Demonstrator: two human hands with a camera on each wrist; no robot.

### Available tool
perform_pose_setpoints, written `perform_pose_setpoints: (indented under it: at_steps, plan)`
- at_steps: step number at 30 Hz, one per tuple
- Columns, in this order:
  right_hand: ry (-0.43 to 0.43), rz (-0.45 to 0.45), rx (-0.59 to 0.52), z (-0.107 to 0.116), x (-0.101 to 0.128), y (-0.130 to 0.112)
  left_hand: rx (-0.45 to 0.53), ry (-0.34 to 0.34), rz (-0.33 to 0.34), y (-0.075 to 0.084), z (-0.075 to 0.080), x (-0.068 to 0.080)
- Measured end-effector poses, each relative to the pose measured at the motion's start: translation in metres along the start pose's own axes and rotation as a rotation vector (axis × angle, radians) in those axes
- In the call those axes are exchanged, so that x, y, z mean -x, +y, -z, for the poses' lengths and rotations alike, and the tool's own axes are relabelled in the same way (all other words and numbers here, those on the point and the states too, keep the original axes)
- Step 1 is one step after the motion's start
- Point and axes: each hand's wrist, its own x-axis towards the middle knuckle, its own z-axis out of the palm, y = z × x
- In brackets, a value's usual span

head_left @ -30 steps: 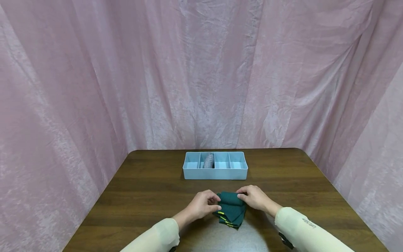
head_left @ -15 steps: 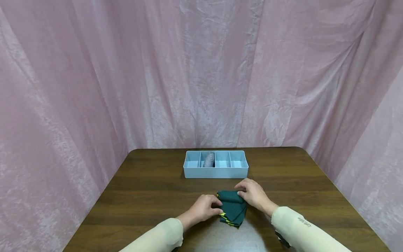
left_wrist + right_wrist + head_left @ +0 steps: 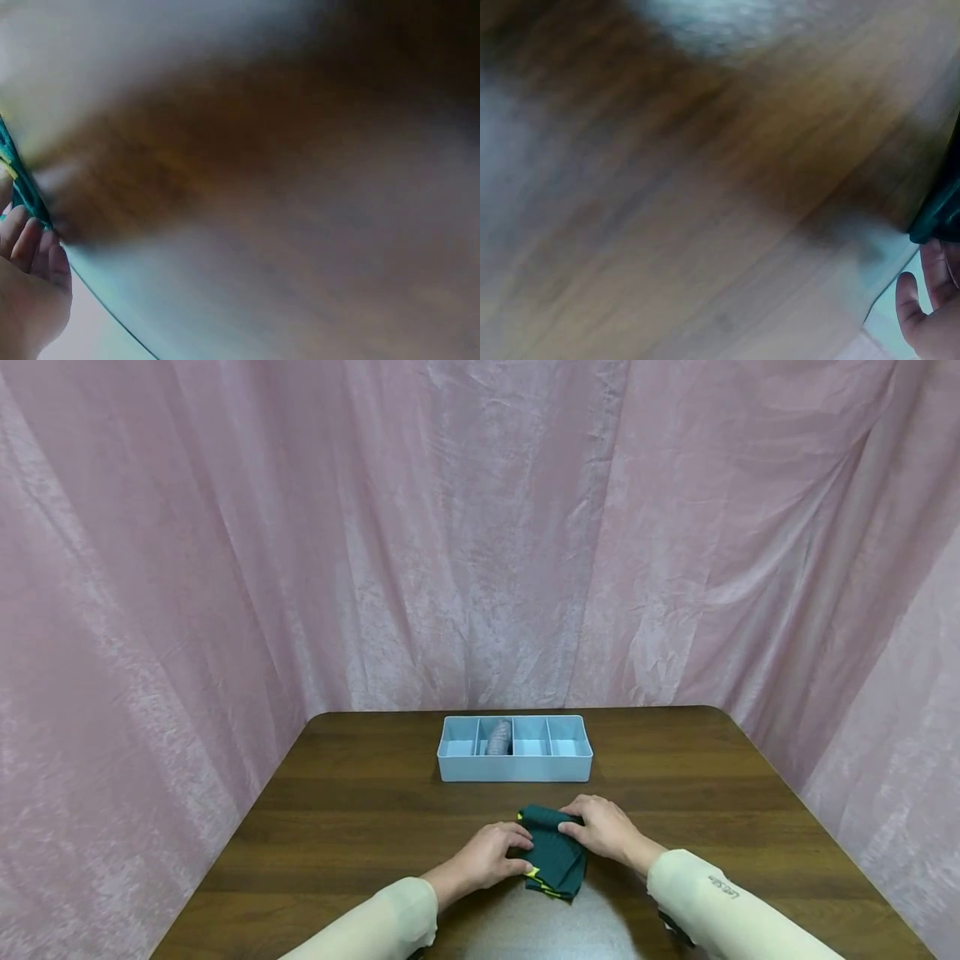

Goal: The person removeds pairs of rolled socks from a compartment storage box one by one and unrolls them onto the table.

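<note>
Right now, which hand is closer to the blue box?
The right hand, in front of the blue box. The left hand is farther, at the left edge of the cloth.

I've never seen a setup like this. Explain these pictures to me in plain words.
There is no robot: a person works with a bare left hand and right hand. The wide picture comes from a camera on the head, looking forward and down. The two blurry ones come from cameras on each wrist, catching a little hand and cloth at the edge. On the table stands a blue box; a grey roll sits in its second compartment from the left. Nearer lies the folded green cloth, held at its left edge and far right corner.
</note>
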Motion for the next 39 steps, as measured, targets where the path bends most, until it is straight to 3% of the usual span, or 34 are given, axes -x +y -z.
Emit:
perform_pose_setpoints:
  at_steps: [8,14,18,24,31,39]
  plan:
    - [-0.022,-0.109,-0.083,-0.002,-0.007,0.002,-0.087,-0.071,-0.072,0.003,0.003,0.002]
    - [-0.011,-0.278,-0.18,-0.005,-0.015,0.002,-0.132,-0.052,-0.134,0.003,0.002,0.003]
    - [0.023,-0.342,-0.185,-0.006,-0.02,0.001,-0.136,-0.054,-0.154,0.002,0.002,0.002]
    - [0.095,-0.322,-0.089,-0.008,-0.021,0.001,-0.138,-0.084,-0.164,-0.001,0.003,-0.001]
    - [0.161,-0.167,0.023,-0.016,-0.019,0.003,-0.134,-0.104,-0.171,-0.002,0.003,-0.004]
    - [0.188,-0.076,0.077,-0.013,-0.021,0.002,-0.126,-0.081,-0.181,-0.002,0.003,-0.004]
